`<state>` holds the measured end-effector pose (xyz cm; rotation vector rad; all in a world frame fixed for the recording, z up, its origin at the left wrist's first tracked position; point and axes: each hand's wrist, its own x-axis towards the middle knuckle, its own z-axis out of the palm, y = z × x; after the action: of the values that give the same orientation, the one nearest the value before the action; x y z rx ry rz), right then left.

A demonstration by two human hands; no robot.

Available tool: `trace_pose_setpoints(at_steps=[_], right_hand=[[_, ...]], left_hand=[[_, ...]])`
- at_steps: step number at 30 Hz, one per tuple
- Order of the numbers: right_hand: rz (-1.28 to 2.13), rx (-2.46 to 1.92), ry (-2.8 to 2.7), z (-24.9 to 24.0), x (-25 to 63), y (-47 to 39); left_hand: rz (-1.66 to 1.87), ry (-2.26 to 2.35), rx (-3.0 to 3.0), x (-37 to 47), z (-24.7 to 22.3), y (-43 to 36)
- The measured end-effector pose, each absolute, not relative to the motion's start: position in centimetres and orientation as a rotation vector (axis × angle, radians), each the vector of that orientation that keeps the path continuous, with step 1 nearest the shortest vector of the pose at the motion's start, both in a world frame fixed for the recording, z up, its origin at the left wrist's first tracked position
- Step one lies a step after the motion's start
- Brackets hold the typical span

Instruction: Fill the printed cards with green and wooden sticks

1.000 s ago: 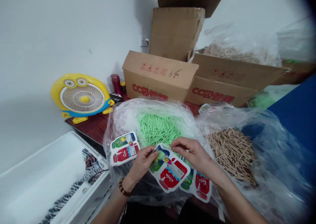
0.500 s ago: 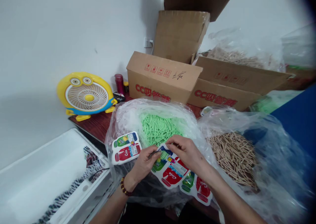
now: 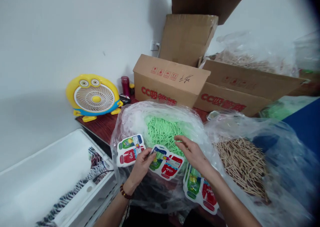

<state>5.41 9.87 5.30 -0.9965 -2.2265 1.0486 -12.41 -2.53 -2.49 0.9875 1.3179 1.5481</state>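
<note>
My left hand [image 3: 143, 163] pinches the upper left edge of a printed packet [image 3: 167, 163] with a green bottle and a red cola jar on it. My right hand [image 3: 191, 152] has let go and hovers with fingers apart over the right side of a heap of thin green sticks [image 3: 163, 132]. These sticks lie in a clear plastic bag [image 3: 130, 115]. Left of my left hand rests a stack of similar packets [image 3: 128, 155]. More packets [image 3: 200, 190] lie under my right forearm, which partly covers them.
A bag of light-brown sticks [image 3: 241, 163] lies to the right. Cardboard boxes [image 3: 170, 78] stand behind the bags. On the table's [image 3: 106, 125] left corner are a yellow fan [image 3: 96, 97] and a dark red flask [image 3: 125, 86]. A white foam box [image 3: 37, 173] with packets sits at lower left.
My right hand has come off the packet and opened. My left hand has moved slightly left and down with the packet. The view has shifted a little.
</note>
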Motion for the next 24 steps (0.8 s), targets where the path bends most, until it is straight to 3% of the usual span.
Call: trace_pose_setpoints(at_steps=[4,8,12,24], right_hand=[[1.187,-0.743,-2.498,6.9,5.3,7.9],[1.097,-0.838,-2.497,7.6,6.1,8.1],[1.087,-0.893,-2.444,7.1,7.2,8.8],[1.255,-0.967,-2.321,7.4,9.1,9.0]], left_hand=[[1.593,1.296,0.972,-11.6,-1.6,-1.8],[1.617,1.108,0.852,-10.7,-0.9,-1.1],[1.424,0.939,0.807,-10.3,-0.1,-1.0],[1.321,1.16,0.945,-8.8,2.4,-0.7]])
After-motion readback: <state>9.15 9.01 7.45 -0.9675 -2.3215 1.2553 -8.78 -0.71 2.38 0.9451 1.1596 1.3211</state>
